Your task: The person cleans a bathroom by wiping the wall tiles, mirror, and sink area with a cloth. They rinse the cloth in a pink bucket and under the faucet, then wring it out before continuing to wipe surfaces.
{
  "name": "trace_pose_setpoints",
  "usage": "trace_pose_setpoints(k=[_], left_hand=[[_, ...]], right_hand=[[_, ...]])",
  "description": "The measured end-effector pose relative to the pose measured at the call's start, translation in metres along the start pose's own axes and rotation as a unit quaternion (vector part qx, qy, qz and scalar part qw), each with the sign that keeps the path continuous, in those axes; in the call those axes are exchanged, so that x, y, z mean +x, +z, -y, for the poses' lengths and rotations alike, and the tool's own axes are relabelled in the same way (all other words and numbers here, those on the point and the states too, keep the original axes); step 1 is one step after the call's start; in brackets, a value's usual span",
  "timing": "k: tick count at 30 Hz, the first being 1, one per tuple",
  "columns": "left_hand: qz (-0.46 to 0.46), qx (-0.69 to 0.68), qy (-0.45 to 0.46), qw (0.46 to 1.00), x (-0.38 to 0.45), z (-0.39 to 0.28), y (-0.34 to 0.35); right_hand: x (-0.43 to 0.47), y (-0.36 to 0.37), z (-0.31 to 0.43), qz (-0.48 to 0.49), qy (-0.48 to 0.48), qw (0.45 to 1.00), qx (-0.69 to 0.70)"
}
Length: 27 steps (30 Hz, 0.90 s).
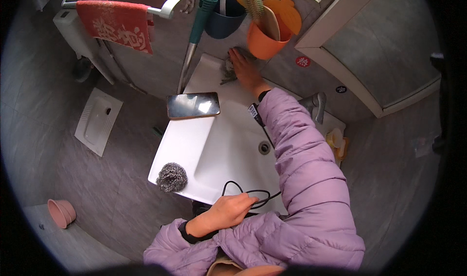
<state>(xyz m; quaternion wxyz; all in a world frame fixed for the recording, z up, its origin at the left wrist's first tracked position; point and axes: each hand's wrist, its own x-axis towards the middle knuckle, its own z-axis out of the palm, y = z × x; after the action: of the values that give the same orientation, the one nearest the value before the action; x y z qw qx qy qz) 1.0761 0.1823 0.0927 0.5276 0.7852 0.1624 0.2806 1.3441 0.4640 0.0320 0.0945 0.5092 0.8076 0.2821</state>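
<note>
My right hand (246, 70) reaches to the back corner of a white washbasin (226, 144), fingers together over a dark grey cloth-like bundle (229, 71). The hand partly hides that bundle, so its exact kind is unclear. Close to my body, my left hand (231, 208) pinches a looped black cable (264, 192) at the basin's front edge. On the left ledge lie a smartphone (193, 105), screen up, and a steel wool scourer (172, 177) at the front corner. My right sleeve covers part of the bowl and of the grey faucet (319, 106).
An orange wall cup (268, 44) and a dark blue one (225, 24) hang above the basin. A green-handled pole (199, 24) stands behind the phone. A mirror (383, 46) juts out at right. Left are a towel rail with a red towel (115, 24), a squat toilet (98, 121) and a pink bucket (61, 213).
</note>
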Motion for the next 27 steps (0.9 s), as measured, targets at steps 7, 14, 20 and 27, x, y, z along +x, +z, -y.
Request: trace_pose_setpoints(k=[7,14,20,27], left_hand=[[-0.014,-0.007,0.050,0.999,-0.009,-0.011,0.003],[-0.043,-0.002,0.063,0.997,-0.016,-0.012,0.004],[-0.037,0.000,0.077,0.996,-0.013,-0.010,0.006],[-0.023,-0.007,0.047,0.999,-0.012,-0.003,0.012]], right_hand=[[0.026,-0.059,-0.008,-0.009,-0.173,0.958,-0.229],[0.057,-0.135,-0.027,0.187,-0.173,0.895,-0.366],[0.065,-0.121,-0.013,0.272,-0.051,0.918,-0.284],[0.043,-0.045,0.005,0.101,0.109,0.966,-0.213]])
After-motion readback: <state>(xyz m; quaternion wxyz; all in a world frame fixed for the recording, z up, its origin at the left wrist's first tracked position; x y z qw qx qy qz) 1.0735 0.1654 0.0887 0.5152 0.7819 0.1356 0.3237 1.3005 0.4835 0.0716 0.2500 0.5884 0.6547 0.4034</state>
